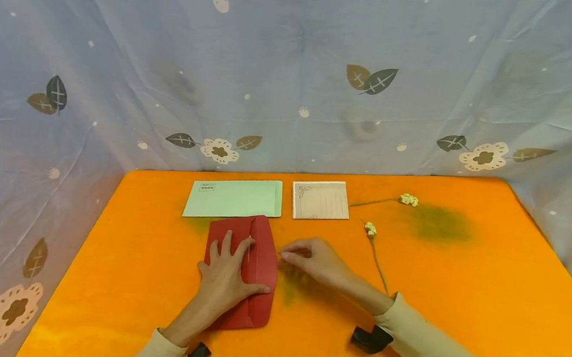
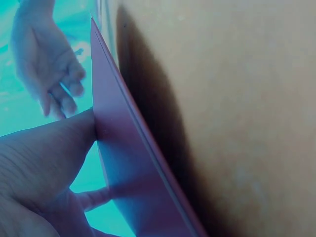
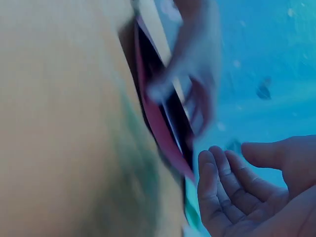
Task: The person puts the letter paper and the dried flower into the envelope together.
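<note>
Head view: red envelope (image 1: 251,272) under a spread left hand (image 1: 226,274), right hand (image 1: 321,262) just beside it

A blue-grey curtain (image 1: 298,57), patterned with leaves and flowers, hangs behind and to both sides of an orange tabletop (image 1: 141,256). Two pale sleeves (image 1: 448,352) reach in over the near side. The red envelope lies left of the tabletop's middle, its flap (image 1: 266,264) towards the right. Just beyond it is a pale green envelope (image 1: 234,196) with small print in one corner; whether the two touch, I cannot tell.

The left hand rests on the red envelope, fingers fanned, thumb on the flap. The right hand is off the flap's edge, fingers loosely bent; the right wrist view shows its thumb apart from the fingertips.

Right of the green envelope lies a lined cream card (image 1: 320,201). Slighter are two flower sprigs: the far sprig (image 1: 408,199) just right of the card, the near sprig (image 1: 370,229) with its stem running down towards the right cuff. Smallest, a black device (image 1: 371,339) sits at each wrist.
</note>
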`<control>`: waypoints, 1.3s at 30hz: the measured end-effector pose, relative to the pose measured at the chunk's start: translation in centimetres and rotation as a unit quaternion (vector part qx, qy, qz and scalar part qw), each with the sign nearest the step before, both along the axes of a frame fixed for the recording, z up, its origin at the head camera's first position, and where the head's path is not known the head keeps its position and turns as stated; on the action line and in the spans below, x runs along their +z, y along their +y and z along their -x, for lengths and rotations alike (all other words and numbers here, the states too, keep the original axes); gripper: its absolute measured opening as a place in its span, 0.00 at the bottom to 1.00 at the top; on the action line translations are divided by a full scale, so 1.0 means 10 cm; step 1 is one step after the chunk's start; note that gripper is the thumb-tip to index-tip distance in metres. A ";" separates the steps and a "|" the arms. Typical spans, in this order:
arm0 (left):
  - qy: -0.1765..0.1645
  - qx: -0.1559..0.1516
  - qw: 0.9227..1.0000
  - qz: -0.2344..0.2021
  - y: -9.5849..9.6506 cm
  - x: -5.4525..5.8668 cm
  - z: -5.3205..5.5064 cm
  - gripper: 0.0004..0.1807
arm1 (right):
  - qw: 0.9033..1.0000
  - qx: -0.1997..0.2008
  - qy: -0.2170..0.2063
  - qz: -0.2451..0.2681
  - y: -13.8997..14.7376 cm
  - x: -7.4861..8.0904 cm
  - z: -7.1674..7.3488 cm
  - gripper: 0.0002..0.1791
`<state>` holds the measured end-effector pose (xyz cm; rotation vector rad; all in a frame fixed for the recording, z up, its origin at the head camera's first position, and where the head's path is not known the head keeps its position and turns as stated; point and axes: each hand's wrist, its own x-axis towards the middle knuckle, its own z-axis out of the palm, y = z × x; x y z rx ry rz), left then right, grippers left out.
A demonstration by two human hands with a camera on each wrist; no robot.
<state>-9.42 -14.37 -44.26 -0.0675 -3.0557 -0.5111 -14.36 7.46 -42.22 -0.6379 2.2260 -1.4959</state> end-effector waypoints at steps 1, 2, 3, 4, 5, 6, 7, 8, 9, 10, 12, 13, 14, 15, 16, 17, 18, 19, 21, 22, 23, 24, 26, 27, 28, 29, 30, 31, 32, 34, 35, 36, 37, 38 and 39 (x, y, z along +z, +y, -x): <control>-0.001 0.001 1.000 0.000 0.00 0.00 0.00 0.56 | 0.999 -0.014 0.024 -0.017 0.10 0.02 0.03 0.14; 0.000 0.001 1.000 -0.002 0.00 0.00 0.00 0.56 | 0.998 -0.030 0.044 -0.030 0.20 0.04 0.07 0.13; 0.000 0.002 1.000 -0.004 0.00 0.01 -0.01 0.56 | 0.996 -0.044 0.062 -0.043 0.31 0.05 0.11 0.12; 0.000 0.003 1.000 -0.005 0.00 0.01 -0.01 0.56 | 0.993 -0.061 0.082 -0.059 0.42 0.06 0.15 0.11; 0.001 0.003 1.000 -0.005 0.00 0.01 -0.01 0.55 | 0.989 -0.079 0.098 -0.079 0.54 0.07 0.18 0.10; 0.002 0.003 1.000 -0.005 0.00 0.01 -0.02 0.55 | 0.984 -0.099 0.109 -0.099 0.65 0.07 0.21 0.09; 0.003 0.002 1.000 -0.005 0.00 0.01 -0.02 0.55 | 0.979 -0.114 0.120 -0.119 0.77 0.07 0.23 0.08; 0.005 0.000 1.000 -0.005 0.00 0.01 -0.02 0.55 | 0.974 -0.130 0.125 -0.139 0.88 0.08 0.25 0.08; 0.005 -0.001 1.000 -0.005 0.01 0.01 -0.02 0.55 | 0.969 -0.142 0.125 -0.158 0.98 0.08 0.27 0.09; 0.005 -0.002 1.000 -0.005 0.01 0.02 -0.02 0.55 | 0.966 -0.153 0.115 -0.175 1.08 0.08 0.28 0.10; 0.004 -0.002 1.000 -0.006 0.00 0.03 -0.02 0.55 | 0.962 -0.160 0.089 -0.202 1.25 0.07 0.29 0.13; 0.003 -0.002 1.000 -0.006 0.00 0.03 -0.01 0.55 | 0.962 -0.159 0.070 -0.210 1.32 0.07 0.29 0.14; 0.002 -0.001 1.000 -0.006 0.00 0.03 -0.01 0.55 | 0.962 -0.157 0.052 -0.217 1.37 0.06 0.30 0.16; -0.001 0.001 1.000 -0.007 0.00 0.03 -0.01 0.55 | 0.963 -0.153 0.034 -0.221 1.42 0.05 0.30 0.18; -0.003 0.001 1.000 -0.006 0.00 0.04 -0.01 0.55 | 0.963 -0.151 0.016 -0.223 1.45 0.04 0.30 0.19; -0.005 0.001 1.000 -0.005 0.00 0.04 -0.01 0.55 | 0.963 -0.149 0.001 -0.225 1.48 0.04 0.31 0.21; -0.007 0.001 1.000 -0.005 0.00 0.03 -0.01 0.55 | 0.962 -0.150 -0.013 -0.226 1.49 0.03 0.32 0.22; -0.009 0.001 1.000 -0.004 -0.01 0.03 -0.01 0.55 | 0.962 -0.150 -0.027 -0.226 1.50 0.02 0.33 0.23; -0.010 0.000 1.000 -0.003 -0.01 0.02 -0.01 0.56 | 0.962 -0.147 -0.052 -0.223 1.50 0.02 0.36 0.24; -0.009 -0.001 1.000 -0.003 0.00 0.02 -0.02 0.56 | 0.962 -0.144 -0.064 -0.223 1.49 0.02 0.38 0.24; -0.008 -0.002 1.000 -0.002 0.00 0.02 -0.02 0.56 | 0.963 -0.139 -0.072 -0.221 1.49 0.02 0.40 0.23; -0.006 -0.003 1.000 -0.001 0.00 0.02 -0.01 0.56 | 0.964 -0.135 -0.081 -0.216 1.48 0.03 0.41 0.22; -0.003 -0.005 1.000 0.002 0.01 0.01 -0.02 0.56 | 0.967 -0.126 -0.090 -0.203 1.46 0.02 0.43 0.20; -0.003 -0.006 1.000 0.003 0.01 0.01 -0.02 0.56 | 0.968 -0.124 -0.092 -0.199 1.46 0.02 0.44 0.19; -0.003 -0.007 1.000 0.004 0.01 0.01 -0.02 0.56 | 0.969 -0.124 -0.090 -0.195 1.45 0.01 0.44 0.19; -0.003 -0.007 1.000 0.005 0.01 0.01 -0.02 0.56 | 0.970 -0.126 -0.089 -0.190 1.44 0.00 0.44 0.18; -0.002 -0.008 1.000 0.006 0.01 0.00 -0.02 0.56 | 0.970 -0.128 -0.088 -0.185 1.44 -0.01 0.43 0.18; -0.001 -0.008 1.000 0.006 0.01 0.00 -0.02 0.56 | 0.970 -0.133 -0.089 -0.182 1.44 -0.02 0.43 0.18; -0.001 -0.008 1.000 0.005 0.01 0.00 -0.01 0.56 | 0.971 -0.137 -0.094 -0.175 1.43 -0.03 0.43 0.17; 0.002 -0.008 1.000 0.003 0.01 0.00 -0.01 0.55 | 0.971 -0.143 -0.109 -0.155 1.41 -0.05 0.43 0.17; 0.003 -0.008 1.000 0.001 0.01 0.00 -0.01 0.55 | 0.971 -0.148 -0.121 -0.145 1.40 -0.05 0.43 0.17; 0.004 -0.007 1.000 -0.001 0.02 0.00 -0.01 0.55 | 0.970 -0.150 -0.133 -0.135 1.38 -0.06 0.43 0.17; 0.006 -0.007 1.000 -0.002 0.01 0.00 -0.01 0.54 | 0.970 -0.150 -0.146 -0.123 1.35 -0.06 0.42 0.18; 0.005 -0.006 1.000 -0.003 0.02 0.01 -0.01 0.55 | 0.971 -0.145 -0.154 -0.111 1.33 -0.07 0.42 0.18; 0.007 -0.005 1.000 -0.004 0.02 0.00 -0.01 0.54 | 0.972 -0.140 -0.162 -0.100 1.29 -0.07 0.41 0.19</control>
